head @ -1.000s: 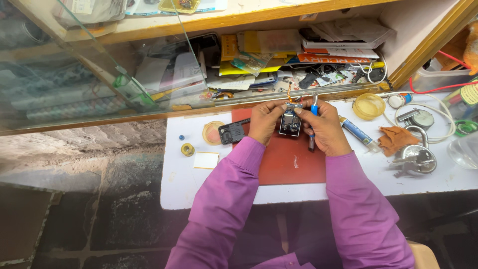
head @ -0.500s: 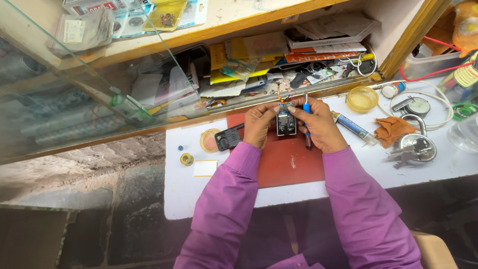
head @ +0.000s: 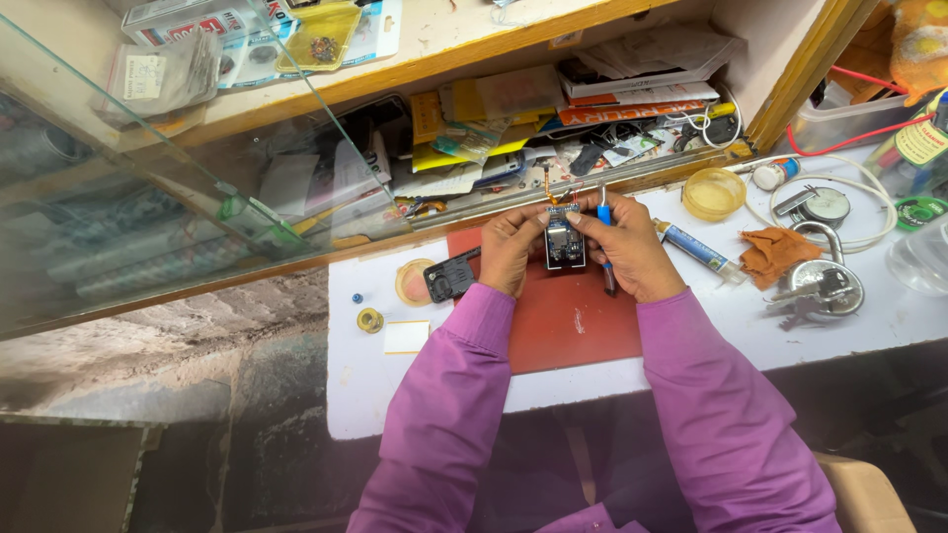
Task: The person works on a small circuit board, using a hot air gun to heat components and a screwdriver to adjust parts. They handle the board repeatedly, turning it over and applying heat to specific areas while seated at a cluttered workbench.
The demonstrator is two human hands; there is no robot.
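Hands shifted slightly left, gripping circuit board [head: 564,240]

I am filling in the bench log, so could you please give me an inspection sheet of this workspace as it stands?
Surface: white worktop with a red mat at its middle.
Job's things: small dark device, opened, held above the mat; blue-handled tool.
Clutter: black cover piece, tape roll, white card, yellow dish, tube, orange cloth, round metal parts.
Hands: left hand grips the device; right hand holds device and tool.
Cables: white cable, red wire.
Surroundings: glass pane, cluttered wooden shelf.
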